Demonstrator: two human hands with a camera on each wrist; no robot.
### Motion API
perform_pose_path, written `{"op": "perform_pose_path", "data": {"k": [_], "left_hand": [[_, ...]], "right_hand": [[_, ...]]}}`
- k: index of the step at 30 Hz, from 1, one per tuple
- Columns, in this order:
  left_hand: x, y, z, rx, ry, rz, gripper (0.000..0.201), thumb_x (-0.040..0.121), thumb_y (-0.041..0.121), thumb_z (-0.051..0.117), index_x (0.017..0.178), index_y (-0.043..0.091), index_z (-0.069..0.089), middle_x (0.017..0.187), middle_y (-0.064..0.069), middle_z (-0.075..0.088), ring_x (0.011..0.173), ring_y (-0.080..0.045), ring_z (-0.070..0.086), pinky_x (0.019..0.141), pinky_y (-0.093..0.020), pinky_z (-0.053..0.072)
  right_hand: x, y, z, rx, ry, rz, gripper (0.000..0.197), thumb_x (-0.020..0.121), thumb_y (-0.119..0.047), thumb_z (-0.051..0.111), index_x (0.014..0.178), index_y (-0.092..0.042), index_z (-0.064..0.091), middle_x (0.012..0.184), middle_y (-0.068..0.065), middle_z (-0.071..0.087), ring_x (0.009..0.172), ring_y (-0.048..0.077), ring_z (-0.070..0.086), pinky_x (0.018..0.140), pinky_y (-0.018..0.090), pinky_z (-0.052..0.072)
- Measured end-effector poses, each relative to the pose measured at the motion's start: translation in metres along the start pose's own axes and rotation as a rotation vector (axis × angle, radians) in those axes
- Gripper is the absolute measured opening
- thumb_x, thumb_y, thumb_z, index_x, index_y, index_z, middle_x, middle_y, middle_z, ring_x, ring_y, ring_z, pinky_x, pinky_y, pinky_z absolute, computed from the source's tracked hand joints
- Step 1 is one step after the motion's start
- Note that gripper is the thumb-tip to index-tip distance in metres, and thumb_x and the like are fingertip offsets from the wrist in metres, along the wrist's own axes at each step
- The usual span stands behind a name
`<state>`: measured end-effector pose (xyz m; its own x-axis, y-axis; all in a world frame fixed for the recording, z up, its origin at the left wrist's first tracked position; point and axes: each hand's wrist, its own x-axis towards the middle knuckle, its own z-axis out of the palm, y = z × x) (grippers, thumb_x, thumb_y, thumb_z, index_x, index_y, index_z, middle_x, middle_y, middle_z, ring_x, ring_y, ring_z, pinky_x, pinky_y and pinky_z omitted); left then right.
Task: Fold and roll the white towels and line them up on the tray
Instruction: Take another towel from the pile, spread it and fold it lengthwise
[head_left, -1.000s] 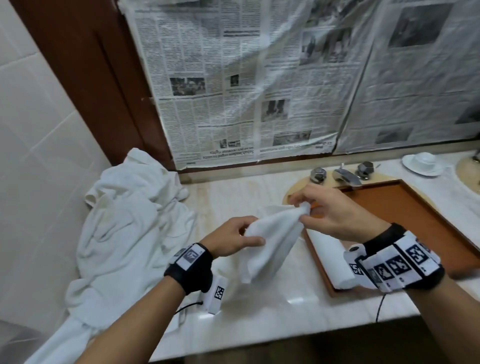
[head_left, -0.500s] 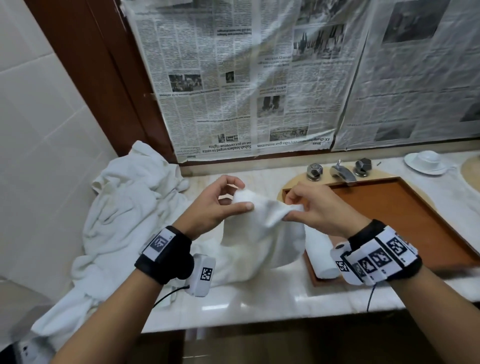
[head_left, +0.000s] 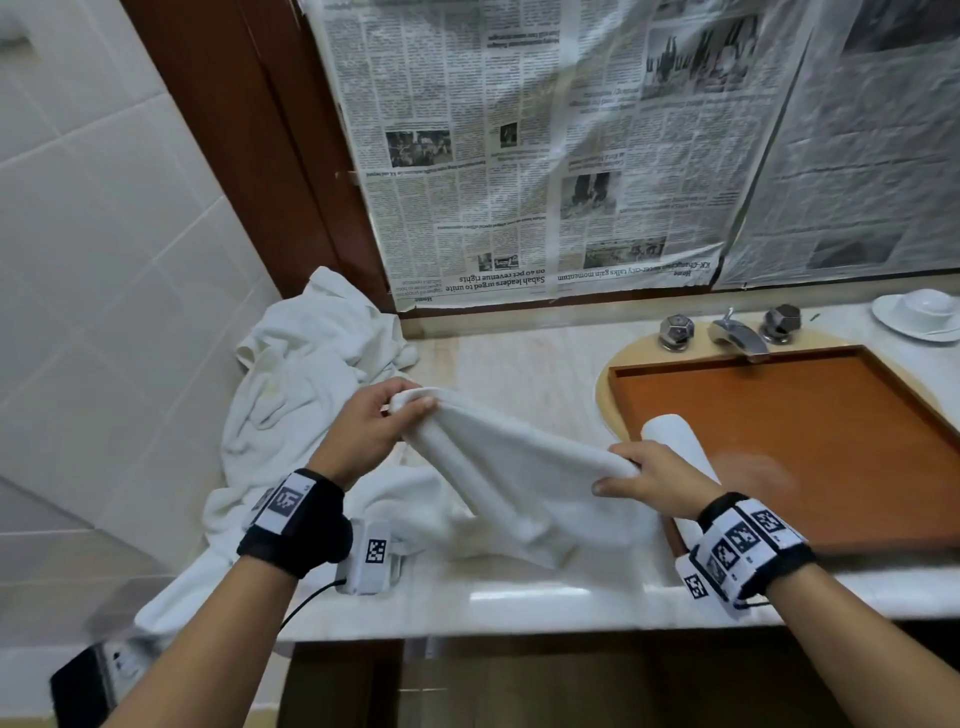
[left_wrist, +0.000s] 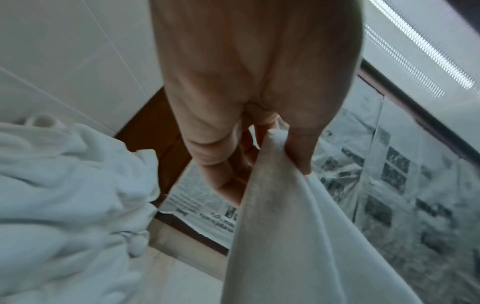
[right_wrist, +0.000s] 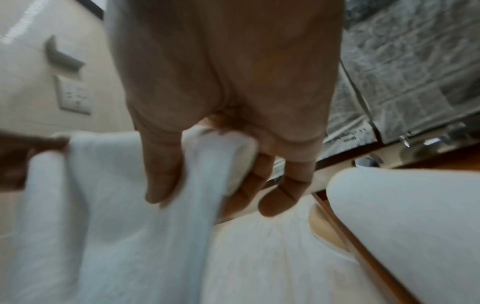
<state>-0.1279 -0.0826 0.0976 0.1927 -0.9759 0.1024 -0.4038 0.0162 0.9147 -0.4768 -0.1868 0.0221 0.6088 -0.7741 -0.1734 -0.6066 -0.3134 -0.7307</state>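
A small white towel (head_left: 514, 483) hangs stretched between my two hands above the marble counter. My left hand (head_left: 395, 410) pinches its far left corner, seen close in the left wrist view as the towel (left_wrist: 298, 246) gripped by the left hand (left_wrist: 275, 156). My right hand (head_left: 631, 475) pinches the near right corner; the right wrist view shows the towel (right_wrist: 116, 205) in the right hand (right_wrist: 205, 164). One rolled white towel (head_left: 680, 447) (right_wrist: 405, 226) lies at the left end of the brown wooden tray (head_left: 831, 447).
A heap of white towels (head_left: 291, 395) fills the counter's left end against the tiled wall. Taps and a spout (head_left: 737, 335) stand behind the tray. A cup on a saucer (head_left: 922, 312) sits far right. Newspaper (head_left: 545, 156) covers the wall behind.
My hands have moved apart and spread the towel out between them: the left stayed up and left, the right dropped toward the counter's front edge by the tray.
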Motion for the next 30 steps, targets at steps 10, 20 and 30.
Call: {"op": "perform_pose_path", "data": {"k": [10, 20, 30], "left_hand": [[-0.01, -0.071, -0.016, 0.07, 0.102, -0.15, 0.012, 0.09, 0.036, 0.071, 0.086, 0.024, 0.073, 0.082, 0.009, 0.07, 0.08, -0.012, 0.063, 0.072, -0.029, 0.05], [0.004, -0.12, 0.001, 0.633, -0.093, -0.169, 0.021, 0.094, 0.034, 0.057, 0.081, 0.019, 0.064, 0.086, 0.002, 0.063, 0.089, -0.023, 0.061, 0.073, -0.03, 0.035], [0.0, -0.142, 0.061, 0.726, -0.235, -0.228, 0.011, 0.096, 0.025, 0.058, 0.1, 0.015, 0.057, 0.091, -0.006, 0.067, 0.091, -0.03, 0.061, 0.073, -0.035, 0.043]], "right_hand": [[0.017, -0.023, 0.027, 0.36, 0.111, 0.035, 0.054, 0.088, -0.067, 0.051, 0.076, -0.014, 0.049, 0.069, -0.006, 0.051, 0.063, 0.009, 0.053, 0.061, 0.023, 0.042], [0.05, -0.007, 0.057, 0.326, 0.11, 0.096, 0.015, 0.084, -0.006, 0.069, 0.089, -0.013, 0.057, 0.07, -0.006, 0.055, 0.064, 0.011, 0.051, 0.058, 0.026, 0.045], [0.046, 0.019, 0.113, 0.298, 0.115, 0.251, 0.022, 0.075, -0.022, 0.074, 0.08, -0.018, 0.053, 0.07, -0.006, 0.056, 0.058, 0.009, 0.046, 0.054, 0.02, 0.037]]}}
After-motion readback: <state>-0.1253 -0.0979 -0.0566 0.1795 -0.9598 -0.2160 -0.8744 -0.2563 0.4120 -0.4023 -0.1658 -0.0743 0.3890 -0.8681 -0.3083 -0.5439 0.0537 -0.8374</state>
